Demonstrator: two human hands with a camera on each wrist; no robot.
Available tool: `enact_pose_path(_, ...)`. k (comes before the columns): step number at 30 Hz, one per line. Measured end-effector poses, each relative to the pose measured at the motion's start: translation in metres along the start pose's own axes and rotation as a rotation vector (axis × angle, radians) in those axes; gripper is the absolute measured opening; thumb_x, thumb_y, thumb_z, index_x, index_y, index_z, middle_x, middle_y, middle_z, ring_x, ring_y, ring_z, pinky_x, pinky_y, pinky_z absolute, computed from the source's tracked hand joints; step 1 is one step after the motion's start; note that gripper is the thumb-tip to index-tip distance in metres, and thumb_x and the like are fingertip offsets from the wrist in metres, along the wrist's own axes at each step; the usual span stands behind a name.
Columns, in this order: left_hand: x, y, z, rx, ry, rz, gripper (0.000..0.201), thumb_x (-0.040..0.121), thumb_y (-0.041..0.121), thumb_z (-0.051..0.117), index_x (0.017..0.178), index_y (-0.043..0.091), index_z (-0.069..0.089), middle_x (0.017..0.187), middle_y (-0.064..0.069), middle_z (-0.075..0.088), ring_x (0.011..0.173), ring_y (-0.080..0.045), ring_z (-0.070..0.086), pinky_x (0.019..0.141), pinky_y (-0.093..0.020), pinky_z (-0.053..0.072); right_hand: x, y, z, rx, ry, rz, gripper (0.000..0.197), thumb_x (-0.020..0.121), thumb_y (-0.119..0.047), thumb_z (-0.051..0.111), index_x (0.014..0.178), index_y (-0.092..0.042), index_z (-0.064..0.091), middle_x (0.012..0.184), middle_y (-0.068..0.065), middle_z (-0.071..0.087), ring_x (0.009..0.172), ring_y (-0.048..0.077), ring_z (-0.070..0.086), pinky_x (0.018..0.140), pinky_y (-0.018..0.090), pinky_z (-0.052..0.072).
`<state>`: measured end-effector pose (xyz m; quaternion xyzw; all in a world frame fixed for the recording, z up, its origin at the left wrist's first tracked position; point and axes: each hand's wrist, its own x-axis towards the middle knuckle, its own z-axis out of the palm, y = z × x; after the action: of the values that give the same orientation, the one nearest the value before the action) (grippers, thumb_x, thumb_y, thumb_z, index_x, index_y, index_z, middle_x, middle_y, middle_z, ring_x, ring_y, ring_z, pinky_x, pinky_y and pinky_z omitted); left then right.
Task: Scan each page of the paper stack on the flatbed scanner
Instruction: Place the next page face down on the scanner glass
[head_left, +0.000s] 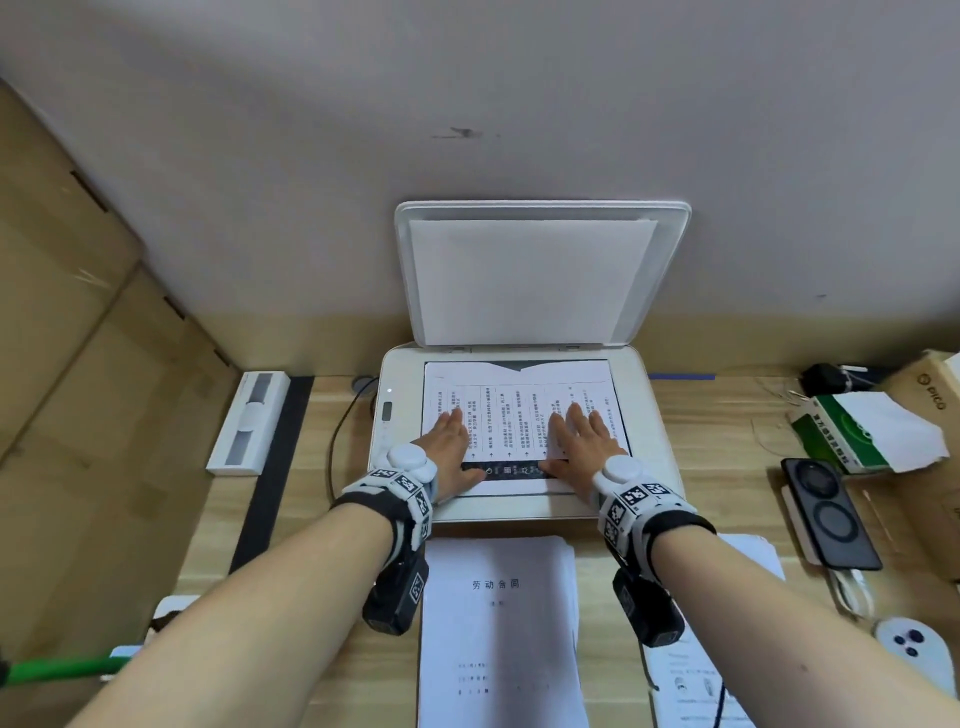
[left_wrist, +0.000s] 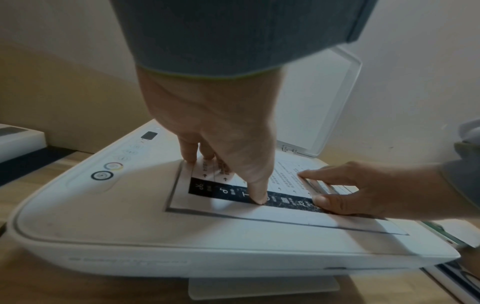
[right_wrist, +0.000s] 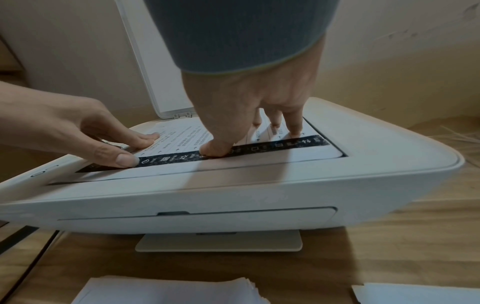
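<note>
The white flatbed scanner (head_left: 655, 441) stands at the back of the wooden desk with its lid (head_left: 530, 280) raised against the wall. A printed page (head_left: 514, 415) with a dark band along its near edge lies face up on the glass. My left hand (head_left: 449, 441) lies flat on the page's left part, thumb on the dark band (left_wrist: 285, 200). My right hand (head_left: 582, 436) presses its right part with straight, spread fingers (right_wrist: 294, 123). The paper stack (head_left: 498, 623) lies in front of the scanner, between my forearms.
Cardboard boxes (head_left: 78, 338) wall off the left side. A long white box (head_left: 249, 421) and a black strip lie left of the scanner. On the right are a green-and-white box (head_left: 867, 431), a dark phone (head_left: 828, 512), cables and more sheets (head_left: 696, 675).
</note>
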<state>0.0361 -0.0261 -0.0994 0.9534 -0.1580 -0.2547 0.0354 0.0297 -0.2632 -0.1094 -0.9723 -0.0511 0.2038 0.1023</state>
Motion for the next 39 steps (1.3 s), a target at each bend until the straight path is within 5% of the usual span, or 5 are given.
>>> enact_pose_path(8, 0.002, -0.005, -0.047, -0.022, 0.005, 0.040, 0.048, 0.095, 0.038, 0.048, 0.125, 0.001, 0.052, 0.143, -0.015, 0.041, 0.120, -0.029, 0.050, 0.095, -0.040, 0.045, 0.002, -0.010, -0.032, 0.032, 0.088, 0.004, 0.067, 0.089, -0.056, 0.065, 0.139, -0.018, 0.042, 0.150, 0.005, 0.034, 0.137, 0.032, 0.037, 0.101, 0.048, 0.046)
enact_pose_path(16, 0.003, -0.016, -0.187, -0.115, 0.927, 0.021, 0.044, 0.080, 0.012, 0.056, 0.124, 0.012, 0.054, 0.125, -0.010, 0.048, 0.115, -0.028, 0.046, 0.087, -0.044, 0.047, 0.027, -0.037, -0.148, 0.029, 0.425, -0.115, 0.065, 0.095, -0.049, 0.060, 0.146, -0.015, 0.041, 0.149, 0.006, 0.042, 0.133, 0.029, 0.042, 0.104, 0.044, 0.044)
enact_pose_path(27, -0.016, -0.019, -0.225, 0.105, 0.511, -0.127, 0.033, 0.078, 0.020, 0.059, 0.110, 0.014, 0.059, 0.110, -0.008, 0.060, 0.099, -0.028, 0.056, 0.079, -0.034, 0.042, 0.012, -0.050, -0.193, -0.138, 0.586, -0.203, 0.085, 0.090, -0.041, 0.069, 0.157, -0.014, 0.023, 0.166, 0.008, 0.013, 0.153, 0.026, 0.012, 0.124, 0.038, 0.016)
enact_pose_path(33, -0.028, -0.013, -0.155, -0.024, 0.118, 0.013, 0.017, 0.085, 0.024, 0.056, 0.093, 0.012, 0.066, 0.084, -0.006, 0.062, 0.077, -0.028, 0.057, 0.059, -0.023, 0.040, -0.015, -0.066, -0.159, -0.123, 0.159, -0.195, 0.061, 0.089, -0.048, 0.068, 0.140, -0.021, 0.051, 0.143, 0.005, 0.051, 0.124, 0.030, 0.054, 0.101, 0.041, 0.046)
enact_pose_path(39, -0.042, -0.016, -0.075, 0.065, 0.025, 0.087, 0.080, 0.087, 0.057, 0.054, 0.149, 0.012, 0.029, 0.152, -0.015, 0.032, 0.138, -0.032, 0.033, 0.109, -0.041, 0.033, -0.031, -0.055, -0.083, -0.129, 0.021, -0.278, 0.071, 0.083, -0.062, 0.065, 0.135, -0.017, 0.047, 0.145, 0.002, 0.046, 0.123, 0.029, 0.051, 0.098, 0.044, 0.048)
